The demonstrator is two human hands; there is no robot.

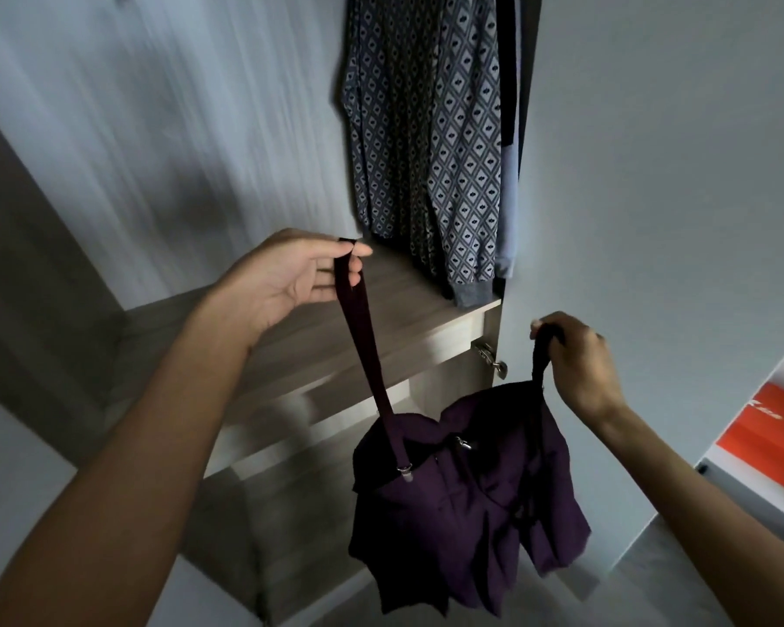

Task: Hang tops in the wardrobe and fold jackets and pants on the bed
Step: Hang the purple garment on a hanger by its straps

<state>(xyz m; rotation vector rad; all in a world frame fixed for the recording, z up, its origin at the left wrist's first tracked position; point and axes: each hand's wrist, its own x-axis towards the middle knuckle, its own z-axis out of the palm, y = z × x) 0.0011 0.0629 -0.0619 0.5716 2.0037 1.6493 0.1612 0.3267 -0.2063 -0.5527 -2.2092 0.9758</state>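
Dangled limp, light purple top [467,504] by straps [358,337]: pinched in left hand [290,273] at eleven o'clock, gripped in right hand [580,359] at one.

The purple top [467,513] you hold is soft, matt cloth, its strap sliders [406,469] small bright metal. Before you, the wardrobe shelf [318,337] shows matt, pale wood grain; the door [652,174] is smooth and matt. The patterned garment [426,129] is printed cloth with a ribbed grey cuff [474,294]. The hinge [489,355] is shiny metal; the orange box [766,441] looks like smooth card.
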